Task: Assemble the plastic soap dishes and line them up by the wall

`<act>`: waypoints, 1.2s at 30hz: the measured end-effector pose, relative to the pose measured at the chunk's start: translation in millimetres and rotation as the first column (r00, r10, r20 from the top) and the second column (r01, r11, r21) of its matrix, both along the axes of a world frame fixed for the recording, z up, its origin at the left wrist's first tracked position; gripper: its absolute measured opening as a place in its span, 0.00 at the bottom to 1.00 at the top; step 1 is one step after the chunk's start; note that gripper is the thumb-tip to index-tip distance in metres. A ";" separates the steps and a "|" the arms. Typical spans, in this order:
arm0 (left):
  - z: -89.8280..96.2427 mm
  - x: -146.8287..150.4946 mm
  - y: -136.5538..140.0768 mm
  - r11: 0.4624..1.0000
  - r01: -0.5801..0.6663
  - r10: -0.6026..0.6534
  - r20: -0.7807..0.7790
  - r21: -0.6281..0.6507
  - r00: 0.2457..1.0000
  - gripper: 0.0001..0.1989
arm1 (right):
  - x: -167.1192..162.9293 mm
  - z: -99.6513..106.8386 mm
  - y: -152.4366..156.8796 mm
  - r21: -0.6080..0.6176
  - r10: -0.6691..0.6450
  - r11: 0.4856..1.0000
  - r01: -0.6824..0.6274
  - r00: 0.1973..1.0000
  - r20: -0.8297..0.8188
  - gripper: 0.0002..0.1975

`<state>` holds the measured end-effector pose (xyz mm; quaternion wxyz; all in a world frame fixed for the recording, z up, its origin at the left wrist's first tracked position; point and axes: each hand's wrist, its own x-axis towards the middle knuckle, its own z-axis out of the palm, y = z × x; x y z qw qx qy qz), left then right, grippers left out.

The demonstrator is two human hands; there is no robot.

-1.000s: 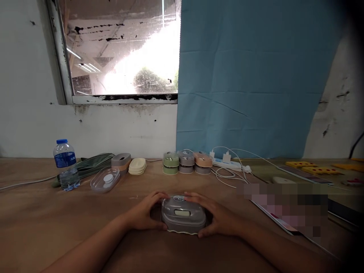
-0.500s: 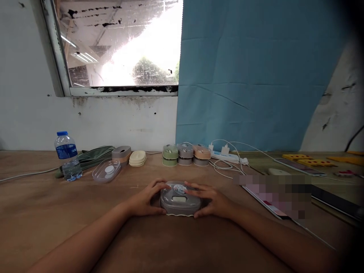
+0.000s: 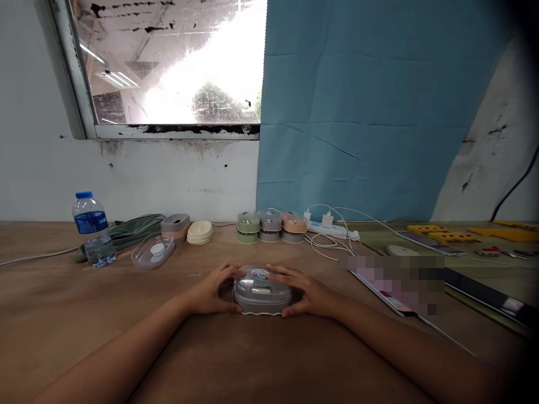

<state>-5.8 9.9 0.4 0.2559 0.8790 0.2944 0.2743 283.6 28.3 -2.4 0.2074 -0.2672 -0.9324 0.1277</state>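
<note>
On the brown table in front of me sits an oval grey box with a clear lid [image 3: 263,300]. A round patterned sticker and a pale oval spot show on its top. My left hand [image 3: 217,290] clasps its left side, thumb low by the near edge and fingers on the lid. From the right, my right hand [image 3: 305,292] holds it likewise, its fingers reaching over the lid toward the sticker and its thumb at the near bottom corner. The inside of the box cannot be made out.
Along the wall stand a water bottle [image 3: 95,230], a green pouch [image 3: 137,231], a loose clear lid [image 3: 143,252], a grey-and-orange container [image 3: 174,229], stacked cream pieces [image 3: 199,232] and three lidded boxes [image 3: 269,225]. A power strip [image 3: 332,229] with cables and a phone-like device [image 3: 391,300] lie right.
The whole view has shifted slightly left and up. Between my hands the box now shows its top at a flatter angle; both hands keep their hold.
</note>
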 end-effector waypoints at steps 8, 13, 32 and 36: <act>-0.4 -0.9 0.8 1.000 -0.015 0.015 0.001 -0.008 1.000 0.32 | 1.6 -3.3 1.6 0.001 0.019 1.000 -0.019 1.000 -0.006 0.37; 0.5 -0.8 1.6 1.000 -0.018 0.018 -0.007 0.004 1.000 0.31 | 1.4 -4.2 3.4 -0.007 0.017 1.000 -0.017 1.000 -0.016 0.37; 2.1 -2.2 -0.2 0.996 -0.047 0.055 -0.111 0.081 0.992 0.31 | -1.4 3.2 -3.3 -0.053 0.018 0.998 -0.016 1.000 0.026 0.35; 1.6 -2.7 0.8 0.999 -0.020 0.023 -0.064 0.033 0.998 0.31 | -0.7 7.0 -6.2 0.028 0.028 0.999 -0.029 0.999 0.032 0.36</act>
